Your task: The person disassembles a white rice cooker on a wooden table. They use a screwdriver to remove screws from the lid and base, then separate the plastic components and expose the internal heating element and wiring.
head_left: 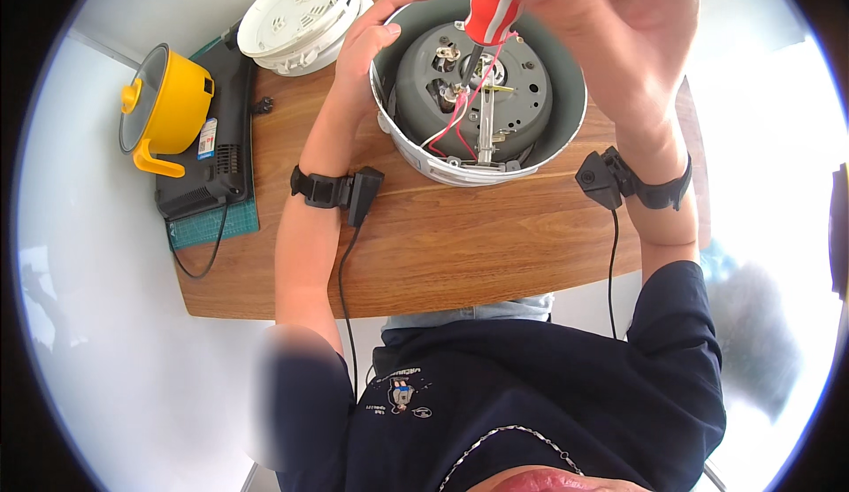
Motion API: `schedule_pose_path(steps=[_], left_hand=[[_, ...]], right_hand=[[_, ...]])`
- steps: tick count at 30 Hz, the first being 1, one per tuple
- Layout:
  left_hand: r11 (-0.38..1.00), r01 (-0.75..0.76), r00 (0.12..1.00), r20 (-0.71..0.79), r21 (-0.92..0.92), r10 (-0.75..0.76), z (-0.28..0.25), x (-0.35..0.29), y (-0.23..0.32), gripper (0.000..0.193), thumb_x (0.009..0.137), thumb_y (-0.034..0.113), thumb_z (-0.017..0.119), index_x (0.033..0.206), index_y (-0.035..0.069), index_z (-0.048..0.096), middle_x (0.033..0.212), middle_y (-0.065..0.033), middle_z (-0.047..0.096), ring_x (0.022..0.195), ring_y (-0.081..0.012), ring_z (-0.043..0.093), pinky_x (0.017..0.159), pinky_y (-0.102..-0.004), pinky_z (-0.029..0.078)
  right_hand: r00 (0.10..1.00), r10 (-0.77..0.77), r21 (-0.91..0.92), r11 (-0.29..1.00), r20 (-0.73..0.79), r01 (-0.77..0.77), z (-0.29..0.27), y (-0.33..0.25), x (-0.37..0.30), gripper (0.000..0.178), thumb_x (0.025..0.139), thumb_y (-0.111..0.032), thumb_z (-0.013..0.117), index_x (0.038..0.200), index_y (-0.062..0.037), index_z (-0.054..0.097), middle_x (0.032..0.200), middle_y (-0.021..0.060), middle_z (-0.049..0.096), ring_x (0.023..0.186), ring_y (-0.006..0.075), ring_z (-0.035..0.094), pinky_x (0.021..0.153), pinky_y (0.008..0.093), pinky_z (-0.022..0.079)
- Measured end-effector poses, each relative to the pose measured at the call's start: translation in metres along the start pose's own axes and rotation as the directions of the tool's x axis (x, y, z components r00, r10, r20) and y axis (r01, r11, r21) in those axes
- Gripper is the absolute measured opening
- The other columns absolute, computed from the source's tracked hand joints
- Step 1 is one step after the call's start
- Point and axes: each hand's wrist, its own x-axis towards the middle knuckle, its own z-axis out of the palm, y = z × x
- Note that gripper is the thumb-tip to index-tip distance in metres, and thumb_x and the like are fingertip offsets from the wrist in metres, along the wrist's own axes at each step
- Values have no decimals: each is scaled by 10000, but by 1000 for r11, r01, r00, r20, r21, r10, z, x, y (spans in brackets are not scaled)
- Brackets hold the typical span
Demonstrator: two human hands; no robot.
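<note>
An appliance housing (567, 129), round and grey-white like a rice cooker body, stands with its open side up. Inside it sits a dark grey metal base (522, 112) with terminals, a metal bracket and red and white wires (456, 124). At the housing's left rim, my left hand (361, 45) grips the wall, thumb and fingers around its edge. A red and grey screwdriver (493, 7) is in my right hand (619, 37), its shaft slanting down to a terminal beside the bracket. The top edge of the picture cuts off part of the right hand.
White round vented covers (292, 15) lie stacked at the back left. A yellow pot with a lid (177, 107) stands on a black cooker (232, 129), over a green mat (239, 218). The wooden table's (442, 253) curved front edge is near my body. Cables hang from both wrist-worn devices.
</note>
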Motion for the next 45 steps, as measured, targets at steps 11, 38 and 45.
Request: schedule_pose_path(steps=[11, 38, 45], left_hand=[[1000, -1, 1000, -4, 25, 1, -1, 0, -2, 589, 919, 185, 425, 1423, -95, 550, 1568, -250, 508, 1389, -334, 574, 1174, -446, 482], [1000, -24, 999, 35, 11, 24, -9, 1, -6, 571, 923, 148, 401, 1420, -87, 557, 1555, -223, 528, 1360, -319, 597, 1161, -428, 498], [999, -40, 998, 41, 22, 39, -8, 2, -5, 574, 919, 144, 402, 1421, -88, 555, 1553, -225, 529, 1363, -321, 595, 1153, -429, 506]], right_hand=[[999, 40, 193, 980, 28, -45, -3, 25, 0, 760, 960, -168, 795, 1540, 33, 347, 1102, 87, 612, 967, 125, 629, 932, 301, 544], [998, 35, 301, 953, -46, -19, -4, 21, -12, 602, 1053, -147, 622, 1553, 40, 344, 1219, 209, 658, 1170, 283, 679, 1046, 400, 550], [991, -4, 260, 965, -131, 38, -5, 34, -14, 599, 1060, -168, 615, 1559, 28, 348, 1228, 211, 663, 1172, 305, 685, 1030, 407, 560]])
